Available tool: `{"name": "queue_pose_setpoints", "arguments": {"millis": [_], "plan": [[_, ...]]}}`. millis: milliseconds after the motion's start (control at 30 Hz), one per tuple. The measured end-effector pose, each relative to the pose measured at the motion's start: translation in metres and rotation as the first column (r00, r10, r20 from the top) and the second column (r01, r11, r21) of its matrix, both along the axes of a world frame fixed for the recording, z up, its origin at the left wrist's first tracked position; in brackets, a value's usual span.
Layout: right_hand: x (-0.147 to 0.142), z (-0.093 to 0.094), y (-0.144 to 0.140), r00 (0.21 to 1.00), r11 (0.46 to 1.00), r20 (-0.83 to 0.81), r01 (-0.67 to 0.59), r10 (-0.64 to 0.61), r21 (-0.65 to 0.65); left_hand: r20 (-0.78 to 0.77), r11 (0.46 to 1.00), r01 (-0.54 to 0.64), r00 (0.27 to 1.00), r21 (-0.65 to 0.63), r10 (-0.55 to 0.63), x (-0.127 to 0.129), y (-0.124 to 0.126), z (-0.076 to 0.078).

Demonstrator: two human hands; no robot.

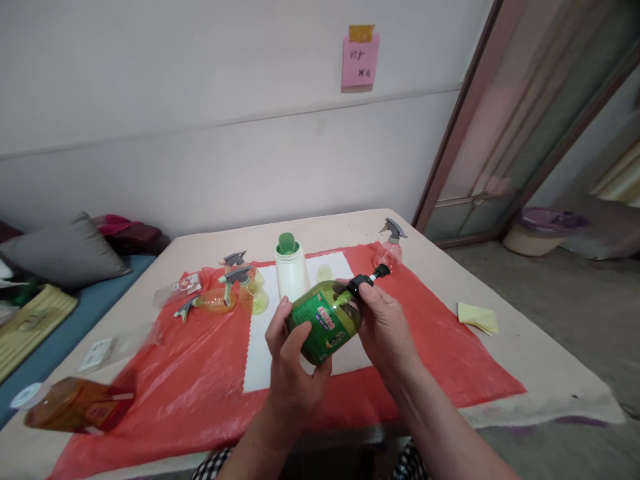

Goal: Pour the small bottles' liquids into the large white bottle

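Holding a green bottle [325,323] tilted in mid-air at the centre of the frame, just above the white sheet [260,347] lying on the red plastic cover [450,347]. Left hand [293,363] wrapping around the bottle's base and labelled body, fingers closed on it from below. Right hand [383,320] closing around the neck, fingertips pinching the black pump top [367,279], which is pointing toward the upper right.

Judging by the grip, working the pump top on its thread. Doing this well probably means keeping the left hand clamped firm so the body is not spinning, turning only with the right fingertips, and keeping the neck raised so no liquid is running out.

Standing just behind the bottle: a white container [291,273] with a green cap. Lying at centre left: small yellow spray bottles [235,290] with grey triggers. Sitting at upper right of the surface [550,373]: a pink spray bottle [390,247]. Resting at the right edge: a yellow note pad [477,318]. Lying blurred at lower left: an orange bottle [75,403].
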State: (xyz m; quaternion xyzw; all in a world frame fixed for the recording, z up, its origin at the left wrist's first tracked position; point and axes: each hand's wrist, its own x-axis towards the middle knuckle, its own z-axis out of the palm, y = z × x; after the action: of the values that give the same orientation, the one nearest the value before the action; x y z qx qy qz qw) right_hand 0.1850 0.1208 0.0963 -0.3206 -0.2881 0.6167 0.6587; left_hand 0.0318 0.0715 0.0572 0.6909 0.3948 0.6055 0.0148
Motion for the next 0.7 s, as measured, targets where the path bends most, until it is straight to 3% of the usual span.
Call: {"name": "queue_pose_setpoints", "arguments": {"millis": [67, 100, 200, 267, 333, 433, 467, 500, 533, 633, 667, 700], "plan": [[0.000, 0.000, 0.000, 1.000, 1.000, 0.009, 0.017, -0.018, 0.010, -0.040, 0.998, -0.060, 0.997, -0.024, 0.059, 0.004, 0.000, -0.003], [0.000, 0.000, -0.001, 0.999, 0.999, 0.018, 0.029, -0.029, 0.021, -0.010, 0.995, -0.034, 0.999, -0.090, 0.033, 0.005, 0.000, -0.003], [0.003, 0.002, -0.002, 0.998, 0.997, 0.041, 0.046, -0.049, 0.058, 0.305, 0.929, 0.208, 0.946, -0.305, -0.111, 0.004, -0.005, 0.007], [0.005, 0.005, -0.003, 0.998, 0.995, 0.048, 0.043, -0.047, 0.086, 0.562, 0.852, 0.347, 0.824, -0.392, -0.077, 0.001, -0.008, 0.017], [0.007, 0.007, -0.005, 0.998, 0.992, 0.045, 0.047, -0.052, 0.117, 0.699, 0.751, 0.460, 0.715, -0.475, 0.004, -0.004, -0.011, 0.026], [0.011, 0.011, -0.007, 0.997, 0.988, 0.032, 0.064, -0.069, 0.143, 0.740, 0.546, 0.625, 0.672, -0.558, -0.014, -0.008, -0.016, 0.033], [0.011, 0.012, -0.008, 0.997, 0.988, 0.030, 0.072, -0.077, 0.138, 0.726, 0.511, 0.646, 0.685, -0.567, -0.061, -0.008, -0.017, 0.032], [0.012, 0.012, -0.008, 0.996, 0.989, 0.033, 0.080, -0.085, 0.127, 0.688, 0.520, 0.634, 0.716, -0.573, -0.115, -0.008, -0.019, 0.030], [0.012, 0.013, -0.008, 0.995, 0.990, 0.040, 0.086, -0.091, 0.113, 0.619, 0.582, 0.585, 0.767, -0.565, -0.170, -0.007, -0.019, 0.028], [0.012, 0.012, -0.005, 0.995, 0.994, 0.051, 0.083, -0.086, 0.070, 0.281, 0.861, 0.327, 0.932, -0.389, -0.228, -0.003, -0.019, 0.018], [0.012, 0.012, -0.005, 0.996, 0.995, 0.049, 0.076, -0.080, 0.063, 0.213, 0.900, 0.282, 0.952, -0.332, -0.219, -0.003, -0.017, 0.016], [0.012, 0.011, -0.004, 0.996, 0.996, 0.045, 0.072, -0.075, 0.060, 0.211, 0.906, 0.289, 0.950, -0.309, -0.231, -0.003, -0.016, 0.015]]}}
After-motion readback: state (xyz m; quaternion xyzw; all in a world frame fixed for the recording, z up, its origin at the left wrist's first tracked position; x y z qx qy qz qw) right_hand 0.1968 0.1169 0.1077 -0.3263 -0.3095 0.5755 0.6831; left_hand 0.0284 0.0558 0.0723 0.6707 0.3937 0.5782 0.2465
